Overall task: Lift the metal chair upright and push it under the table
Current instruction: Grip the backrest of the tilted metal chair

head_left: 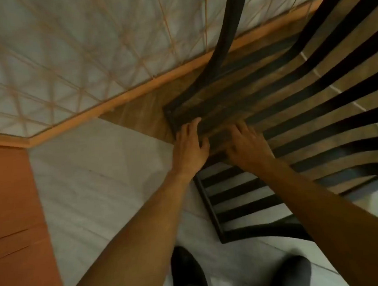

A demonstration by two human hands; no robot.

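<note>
— So, where is the chair (pixel 281 106) right now?

— Off to the right of the view, a black metal one made of flat slats. Its slatted part runs from the middle out to the right edge, and a second slatted panel sits lower, near the person's feet. One dark curved bar rises to the top edge. The picture is blurred, so I cannot tell whether it stands fully upright.

— And the table (pixel 119 103)?

— Up and to the left: a pale top with a criss-cross pattern and a wooden rim. The chair's slats run in beneath that rim at the upper right, with brown wood showing between them.

— What are the hands doing?

— Both arms reach forward. The left hand (pixel 190 142) lies on the near corner of the slatted frame, fingers stretched over the edge and thumb tucked to the side. The right hand (pixel 245 146) is just beside it, fingers curled down onto a slat. Whether either truly grips the metal or only presses on it, I cannot tell.

— Anything else?

— Pale floor tiles, an orange-brown panel at the left, and two dark shoes (pixel 291 271) at the bottom.
</note>
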